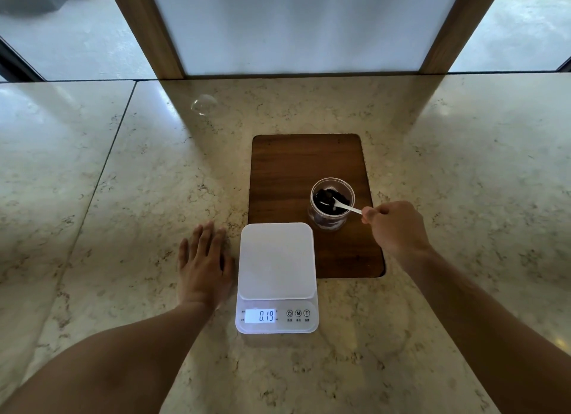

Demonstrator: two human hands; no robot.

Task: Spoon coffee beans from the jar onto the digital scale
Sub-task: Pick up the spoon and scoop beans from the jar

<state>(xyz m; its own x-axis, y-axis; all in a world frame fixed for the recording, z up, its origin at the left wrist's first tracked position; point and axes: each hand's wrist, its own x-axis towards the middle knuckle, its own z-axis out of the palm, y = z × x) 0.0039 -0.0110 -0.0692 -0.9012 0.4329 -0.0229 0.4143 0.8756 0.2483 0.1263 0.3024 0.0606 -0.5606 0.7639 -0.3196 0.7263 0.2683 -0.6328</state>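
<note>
A clear open jar (331,220) holding dark coffee beans (327,197) stands on a brown wooden board (296,163). My right hand (397,228) grips the handle of a small white spoon (346,208) whose bowl is down among the beans in the jar. A white digital scale (276,260) sits in front, its far edge overlapping the board; its platform is bare and its lit display reads 0.19. My left hand (204,265) lies flat on the counter just left of the scale, fingers spread, holding nothing.
The marble counter (123,197) stretches wide on both sides. A clear round lid (204,104) lies at the far left of the middle. A wood-framed frosted panel (302,27) rises at the counter's back edge.
</note>
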